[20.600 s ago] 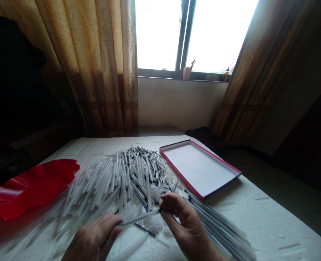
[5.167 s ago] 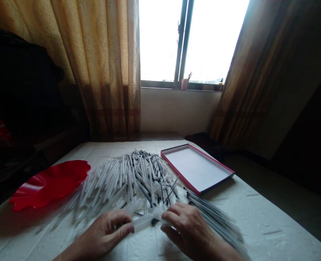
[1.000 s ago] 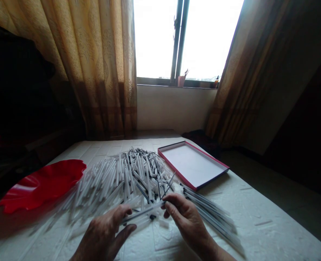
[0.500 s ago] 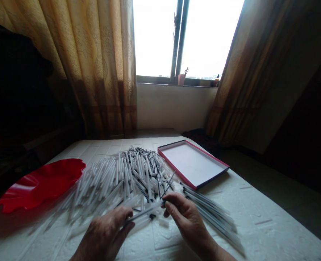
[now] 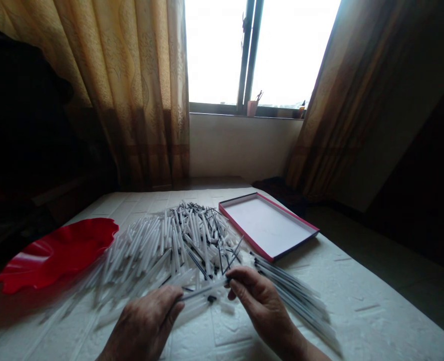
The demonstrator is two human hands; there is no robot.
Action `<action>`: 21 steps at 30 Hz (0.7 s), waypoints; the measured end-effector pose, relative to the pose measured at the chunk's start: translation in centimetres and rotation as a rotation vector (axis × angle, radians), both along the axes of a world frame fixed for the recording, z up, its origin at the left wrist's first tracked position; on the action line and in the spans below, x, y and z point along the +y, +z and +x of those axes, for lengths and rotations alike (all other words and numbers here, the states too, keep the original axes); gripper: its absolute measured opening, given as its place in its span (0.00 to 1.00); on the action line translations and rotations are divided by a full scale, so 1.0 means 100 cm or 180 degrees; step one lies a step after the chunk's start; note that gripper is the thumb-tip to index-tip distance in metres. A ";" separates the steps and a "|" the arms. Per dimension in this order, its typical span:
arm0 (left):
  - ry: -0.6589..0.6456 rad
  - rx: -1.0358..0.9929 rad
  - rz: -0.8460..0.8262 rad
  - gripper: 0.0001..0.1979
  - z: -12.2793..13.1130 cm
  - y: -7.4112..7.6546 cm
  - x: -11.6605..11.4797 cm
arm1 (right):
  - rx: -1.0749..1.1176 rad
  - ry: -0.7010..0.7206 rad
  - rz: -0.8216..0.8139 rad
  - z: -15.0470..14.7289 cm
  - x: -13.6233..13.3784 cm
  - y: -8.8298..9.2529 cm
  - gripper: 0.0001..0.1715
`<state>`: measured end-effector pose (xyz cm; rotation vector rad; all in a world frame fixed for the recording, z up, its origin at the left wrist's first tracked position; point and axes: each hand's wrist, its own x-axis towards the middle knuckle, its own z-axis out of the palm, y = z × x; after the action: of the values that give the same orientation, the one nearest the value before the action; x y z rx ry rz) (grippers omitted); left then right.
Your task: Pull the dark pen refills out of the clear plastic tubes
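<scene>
Between both hands runs a slim translucent pen (image 5: pixel 206 289) with a dark core, tilted slightly up to the right. My left hand (image 5: pixel 145 320) is closed on its left end, thumb against the fingers. At the other end, the thumb and fingers of my right hand (image 5: pixel 257 303) pinch it near a dark tip. Just beyond the hands spreads a heap of clear pen barrels (image 5: pixel 141 240) mixed with thin black refills (image 5: pixel 195 263). A small black piece (image 5: pixel 212 299) lies under the held pen. Beside my right hand rests a bundle of pens with dark cores (image 5: pixel 297 293).
A red wavy-edged bowl (image 5: pixel 60 250) sits at the left of the white brick-patterned table (image 5: pixel 372 296). Behind the bundle lies a shallow white tray with red and black sides (image 5: pixel 269 225). Curtains (image 5: pixel 139 100) frame a window, with a pink cup (image 5: pixel 252 108) on its sill.
My left thumb and fingers have closed more tightly around the pen's end. The right hand keeps its pinch, almost unmoved. The heap, bowl and tray stay as they were.
</scene>
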<state>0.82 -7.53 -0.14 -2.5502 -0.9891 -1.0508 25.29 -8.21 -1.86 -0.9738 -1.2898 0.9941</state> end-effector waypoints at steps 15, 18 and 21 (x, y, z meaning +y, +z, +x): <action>-0.0389 -0.0241 -0.1118 0.13 0.000 -0.007 -0.005 | -0.1013 -0.0130 0.0626 0.020 -0.001 0.021 0.05; -0.0394 -0.0204 -0.1263 0.17 0.000 -0.011 -0.003 | -0.1092 -0.0189 0.0630 0.030 0.007 0.023 0.08; -0.0368 -0.0133 -0.1345 0.17 -0.002 -0.017 -0.002 | -0.2163 -0.0353 0.0780 0.041 0.013 0.022 0.08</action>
<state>0.59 -7.71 -1.89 -2.9633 -1.1967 -1.0172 29.38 -6.95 0.38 -1.2232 -1.8379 0.4017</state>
